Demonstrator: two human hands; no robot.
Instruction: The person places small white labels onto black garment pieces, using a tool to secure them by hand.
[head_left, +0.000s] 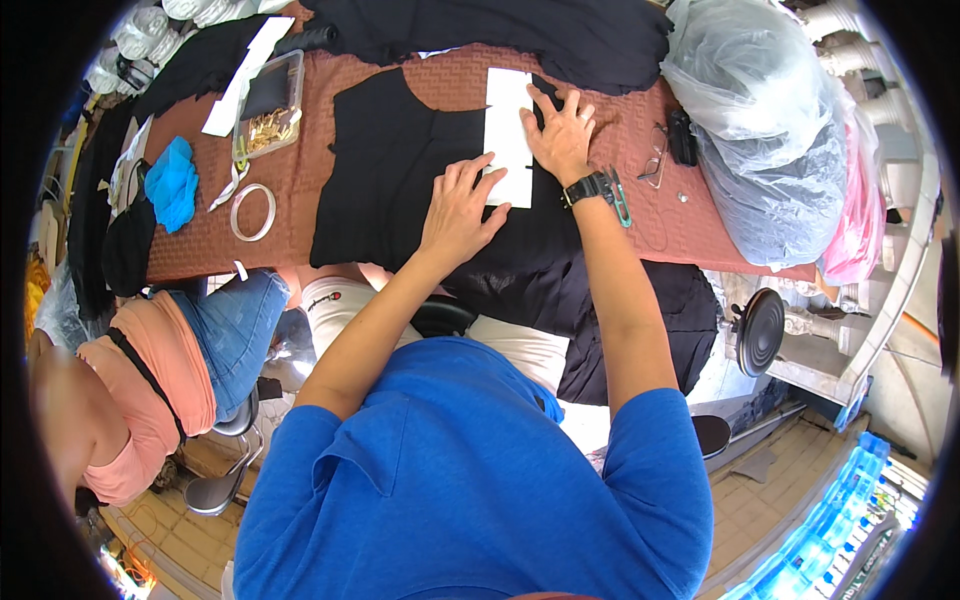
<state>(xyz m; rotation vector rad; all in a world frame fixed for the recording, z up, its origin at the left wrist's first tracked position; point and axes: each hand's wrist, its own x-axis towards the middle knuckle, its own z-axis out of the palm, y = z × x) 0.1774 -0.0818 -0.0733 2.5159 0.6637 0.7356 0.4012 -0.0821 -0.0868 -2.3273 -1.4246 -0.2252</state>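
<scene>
1. White strip (508, 150), notched at its edges: upper centre of frame, upright in view, flat on black cloth piece (395, 165).
2. L hand (455, 208): just L of strip, palm down, fingers loosely spread & slightly bent; tips touch strip's L edge & lower L corner. Grips nothing, just rests/presses.
3. R hand (562, 140): at strip's R side, palm down, fingers spread wide; thumb + index on strip's R edge, other fingers on or over black cloth. No grip on anything. Blk watch (584, 190) on wrist.
4. Teal snips (619, 197): just R of watch, on brown tablecloth (305, 190).
5. Further R: eyeglasses (655, 165) next to small blk case-like item (682, 138); then big clear plastic bag (755, 120), upper R, w/ pink bag (858, 225) behind.
6. Upper L: clear box (268, 105) w/ gold-coloured bits; below it, tape ring (253, 213); blue cloth (172, 187) farther L.
7. Top edge: more blk fabric (500, 35).
8. Lower L: co-worker (165, 350), peach top, jeans, seated at table.
</scene>
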